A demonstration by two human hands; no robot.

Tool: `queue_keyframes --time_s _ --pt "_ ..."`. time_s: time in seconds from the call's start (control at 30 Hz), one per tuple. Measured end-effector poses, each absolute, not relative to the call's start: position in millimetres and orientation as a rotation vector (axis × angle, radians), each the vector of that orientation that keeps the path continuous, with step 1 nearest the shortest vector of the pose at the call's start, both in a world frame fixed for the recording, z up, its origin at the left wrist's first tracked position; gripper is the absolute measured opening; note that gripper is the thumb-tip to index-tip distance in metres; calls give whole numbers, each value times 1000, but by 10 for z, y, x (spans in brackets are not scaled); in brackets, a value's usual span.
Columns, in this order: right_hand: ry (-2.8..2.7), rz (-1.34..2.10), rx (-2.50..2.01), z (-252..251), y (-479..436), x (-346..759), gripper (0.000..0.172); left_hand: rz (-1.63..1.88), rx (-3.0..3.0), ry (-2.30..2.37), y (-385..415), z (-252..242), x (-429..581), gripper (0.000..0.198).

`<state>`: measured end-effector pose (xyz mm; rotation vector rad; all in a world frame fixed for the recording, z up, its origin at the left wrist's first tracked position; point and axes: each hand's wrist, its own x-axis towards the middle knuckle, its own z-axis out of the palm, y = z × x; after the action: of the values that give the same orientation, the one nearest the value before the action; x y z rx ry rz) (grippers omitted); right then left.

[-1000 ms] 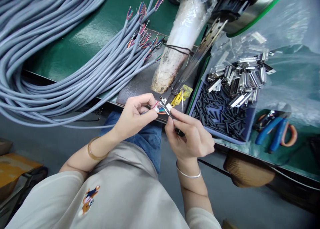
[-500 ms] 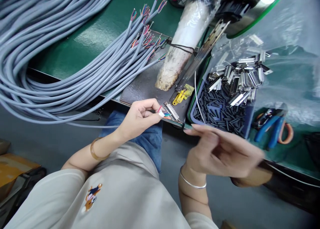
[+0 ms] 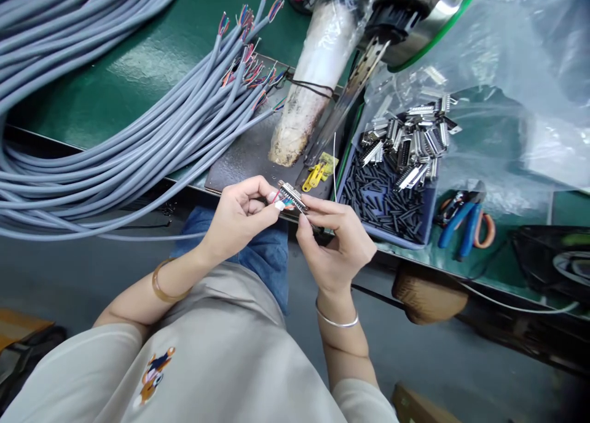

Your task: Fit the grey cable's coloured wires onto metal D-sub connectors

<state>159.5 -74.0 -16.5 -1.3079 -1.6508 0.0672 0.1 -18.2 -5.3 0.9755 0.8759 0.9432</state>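
Note:
My left hand (image 3: 244, 211) is closed, thumb and fingers pinching the stripped end of a grey cable (image 3: 187, 236). Thin coloured wires (image 3: 288, 205) come out past the fingertips to a metal multi-pin connector (image 3: 292, 193). The connector's right end is gripped between the thumb and fingers of my right hand (image 3: 338, 241). Both hands meet at the bench's front edge, over a dark plate (image 3: 235, 165). Just beyond the connector, yellow pieces (image 3: 315, 176) lie by the tip of a soldering iron (image 3: 341, 106). How each wire joins its pin is too small to tell.
Grey cables (image 3: 152, 143) with stripped ends fill the left. A white plastic-wrapped tube (image 3: 302, 91) slants over the plate. Right of it, a blue tray (image 3: 426, 223) holds black sleeves (image 3: 378, 195) and loose connectors (image 3: 415, 140). Blue-handled cutters (image 3: 465, 226) lie farther right, near plastic sheeting (image 3: 507, 60).
My right hand has moved left from in front of the tray and taken hold of the connector's right end. My left hand still pinches the cable end. The whole view has shifted somewhat.

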Motion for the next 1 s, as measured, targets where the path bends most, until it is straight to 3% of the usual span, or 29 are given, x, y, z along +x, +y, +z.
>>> queue_keyframes --time_s 1.0 --pt "-1605 141 -1269 -110 -534 1633 16 977 966 866 -35 -1 41 25"
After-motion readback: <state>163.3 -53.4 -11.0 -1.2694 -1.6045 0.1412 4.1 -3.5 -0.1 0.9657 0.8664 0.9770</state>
